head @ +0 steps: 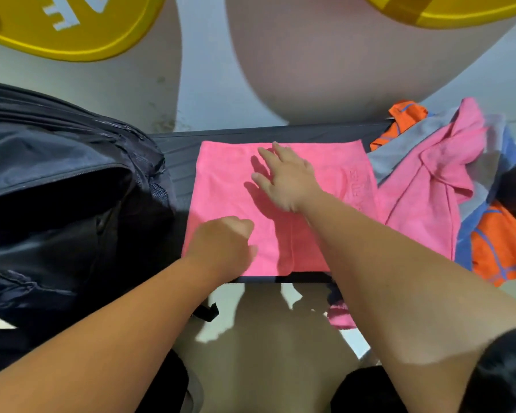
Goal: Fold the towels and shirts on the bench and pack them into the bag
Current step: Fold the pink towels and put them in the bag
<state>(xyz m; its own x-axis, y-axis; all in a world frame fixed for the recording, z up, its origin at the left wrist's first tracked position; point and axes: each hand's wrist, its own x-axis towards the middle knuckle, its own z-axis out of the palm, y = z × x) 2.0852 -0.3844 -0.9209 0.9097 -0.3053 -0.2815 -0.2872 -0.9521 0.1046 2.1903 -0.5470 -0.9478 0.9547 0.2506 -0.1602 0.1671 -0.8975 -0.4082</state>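
Two bare forearms stretched out over a strip of floor, past a scrap of pink cloth [340,320] hanging below the near edge of the bench [176,150]. At the near left corner of the pink towel [230,180], the left hand [224,245], fingers curled in against the cloth; impossible to tell whether pinching it or merely resting. Further in, the right hand [286,180], fingers spread and laid flat on the towel's middle, apparently smoothing. Towel flat on the bench between bag and heap, one fold seemingly made, probably not yet down to packing size. Just left of it, the black bag [57,189], unzipped and gaping, interior too dark to show anything packed. To the right, heaped unfolded: a second pink piece [429,189], grey and blue cloth, orange garments [501,248]. Early in the job, by the look of it: first item mid-fold, heap waiting, no packing visible. Beyond, yellow shapes [72,25].
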